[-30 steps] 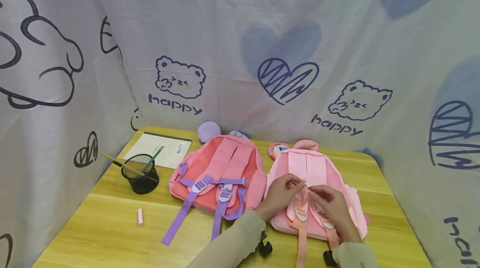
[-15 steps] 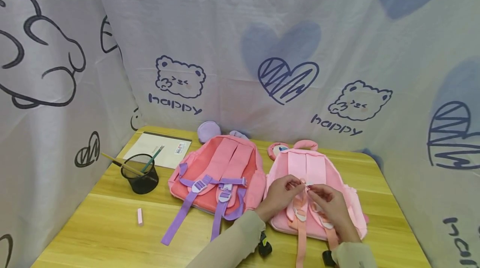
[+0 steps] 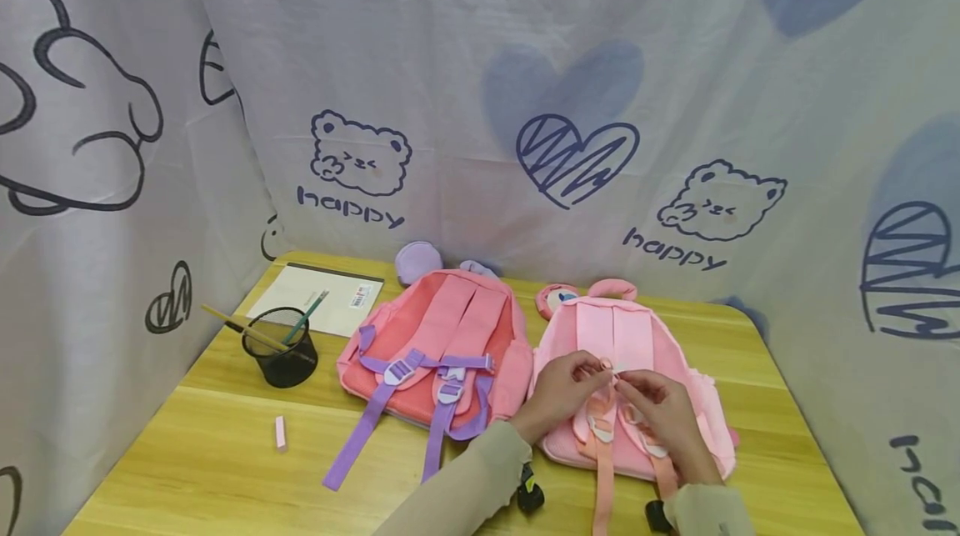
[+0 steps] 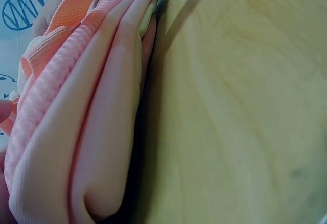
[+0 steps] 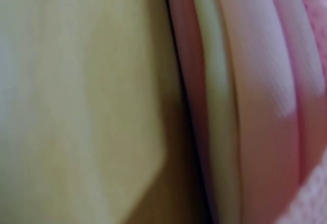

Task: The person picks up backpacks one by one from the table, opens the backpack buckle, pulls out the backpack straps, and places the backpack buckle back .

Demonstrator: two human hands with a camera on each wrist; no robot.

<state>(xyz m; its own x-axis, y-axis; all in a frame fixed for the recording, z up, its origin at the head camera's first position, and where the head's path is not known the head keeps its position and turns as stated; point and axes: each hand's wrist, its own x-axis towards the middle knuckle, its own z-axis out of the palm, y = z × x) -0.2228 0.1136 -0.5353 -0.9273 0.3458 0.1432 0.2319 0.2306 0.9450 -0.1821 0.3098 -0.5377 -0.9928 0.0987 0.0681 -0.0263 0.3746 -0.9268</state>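
Note:
A light pink backpack [image 3: 632, 336] lies with its shoulder straps facing up, at the right of the table in the head view. Over its middle my left hand [image 3: 564, 386] and right hand [image 3: 663, 413] meet, fingertips almost together. Each pinches an end of a thin strap with a small pale buckle piece [image 3: 617, 368], largely covered by the fingers. Orange webbing straps [image 3: 604, 478] hang below the hands. In the left wrist view, the backpack's side [image 4: 71, 121] shows with a bit of fingertip at the left edge; the right wrist view shows its layered side [image 5: 263, 106].
Left of it lies a coral backpack [image 3: 427, 319] with purple straps, a purple buckle joined across it. A black mesh pen cup [image 3: 288, 365] holds pencils. A pad of paper [image 3: 300, 294] lies behind, a small pink stick [image 3: 281, 433] in front. Printed cloth [image 3: 465, 102] surrounds the table.
Both hands stay in nearly the same place over the light pink backpack, with only slight finger movement at the small buckle piece. The backpacks have not moved.

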